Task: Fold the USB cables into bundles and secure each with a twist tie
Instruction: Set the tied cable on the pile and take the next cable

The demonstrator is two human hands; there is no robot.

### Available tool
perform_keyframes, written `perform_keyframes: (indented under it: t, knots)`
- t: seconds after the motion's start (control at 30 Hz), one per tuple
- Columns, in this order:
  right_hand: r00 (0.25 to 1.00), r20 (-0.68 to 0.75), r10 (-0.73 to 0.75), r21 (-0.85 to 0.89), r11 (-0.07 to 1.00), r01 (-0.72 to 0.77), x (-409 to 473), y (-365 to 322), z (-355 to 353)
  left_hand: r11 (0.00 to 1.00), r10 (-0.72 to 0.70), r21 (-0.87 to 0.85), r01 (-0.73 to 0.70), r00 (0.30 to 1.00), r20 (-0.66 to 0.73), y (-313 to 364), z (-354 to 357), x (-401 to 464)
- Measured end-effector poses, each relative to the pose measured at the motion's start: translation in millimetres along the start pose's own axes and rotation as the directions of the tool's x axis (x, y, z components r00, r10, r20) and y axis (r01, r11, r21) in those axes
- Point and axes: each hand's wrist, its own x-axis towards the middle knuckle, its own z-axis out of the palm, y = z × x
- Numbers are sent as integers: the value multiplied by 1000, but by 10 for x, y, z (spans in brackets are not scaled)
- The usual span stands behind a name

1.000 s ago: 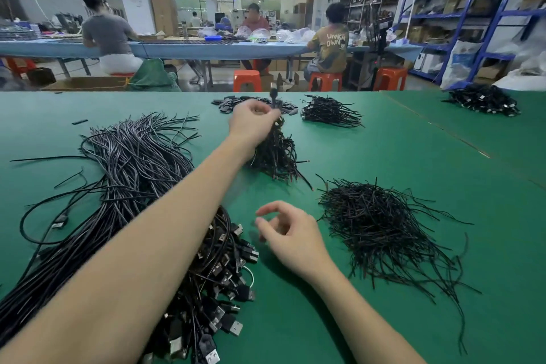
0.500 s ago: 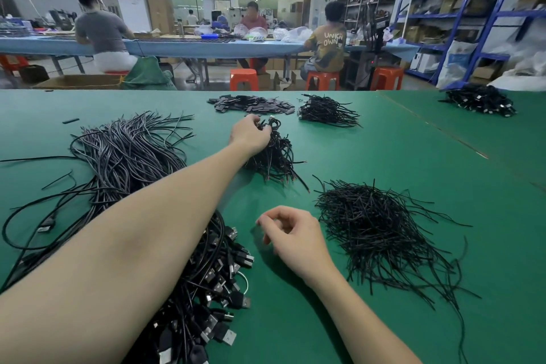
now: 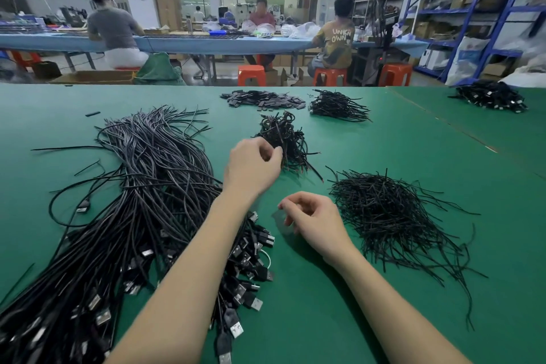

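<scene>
Left hand (image 3: 251, 167) outstretched, fingers loosely curled, empty, beside bundled cables (image 3: 282, 139), right hand (image 3: 314, 223) resting, fingers curled, empty

orange stools (image 3: 251, 74) | blue shelving (image 3: 499, 9) | green table (image 3: 384, 139)

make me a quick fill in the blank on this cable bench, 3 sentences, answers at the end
1. The table is covered in a mat coloured ____.
2. The loose twist ties lie beside the ____ hand.
3. The heap of unbundled USB cables lies on the person's ____ side, under the left forearm.

Answers: green; right; left
</scene>
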Motion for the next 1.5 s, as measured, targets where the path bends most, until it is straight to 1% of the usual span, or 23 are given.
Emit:
perform_keyframes:
  t: [0.07, 0.13, 0.2, 0.27, 0.33, 0.4, 0.47, 0.6, 0.7, 0.83, 0.9, 1.07, 1.2, 1.3, 1.4, 1.5]
  knots:
    - [1000, -2, 1, -12, 1000, -1, 4, 7, 6, 997, -47, -46, 54, 989, 140, -61, -3, -80]
    - [1000, 14, 2, -42, 999, -1, 24, 3, 9, 999, -31, -34, 40, 972, 234, -125, 17, -116]
    - [997, 79, -7, -106, 994, 16, 31, -17, 17, 999, -11, -27, 18, 967, 255, -167, 6, -123]
    - [981, 193, -14, -264, 962, 66, 49, -42, 11, 999, 3, -52, 11, 967, 255, -186, 0, -109]
    - [953, 303, 25, -399, 911, 104, 67, -85, -15, 994, 8, -104, 18, 969, 248, -183, 0, -92]
    - [939, 336, 73, -426, 901, 82, 77, -122, -24, 988, 8, -151, 30, 969, 247, -179, -4, -80]
    - [953, 291, 79, -453, 889, 64, 78, -140, 18, 984, 8, -175, 38, 968, 252, -198, -19, -76]
    - [994, 102, 48, -519, 854, 12, 38, -184, 227, 983, 10, -181, 40, 964, 267, -212, -20, -87]
    - [995, 90, 33, -571, 820, 24, 26, -213, 324, 982, 22, -184, 32, 959, 283, -183, 0, -108]
    - [987, 84, 135, -528, 846, -71, 57, -256, 339, 991, 34, -134, 14, 937, 349, -184, 16, -139]
    - [987, 80, 143, -515, 853, -82, 66, -268, 344, 996, 53, -89, -21, 925, 377, -179, 16, -156]
    - [993, 54, 106, -482, 873, -67, 88, -268, 280, 995, 87, 5, -99, 899, 428, -187, -2, -168]
    - [978, 125, 164, -339, 934, -113, 173, -328, 86, 997, 60, 23, -79, 887, 458, -216, -27, -164]
    - [973, 122, 195, -317, 937, -148, 262, -418, -212, 995, 59, 42, -91, 872, 487, -224, -96, -145]
    - [973, 118, 200, -245, 955, -166, 299, -503, -576, 986, 106, 46, -162, 813, 572, -139, -172, -160]
    - [989, 46, 143, -123, 983, -136, 318, -531, -773, 965, 206, 14, -263, 784, 585, 27, -185, -192]
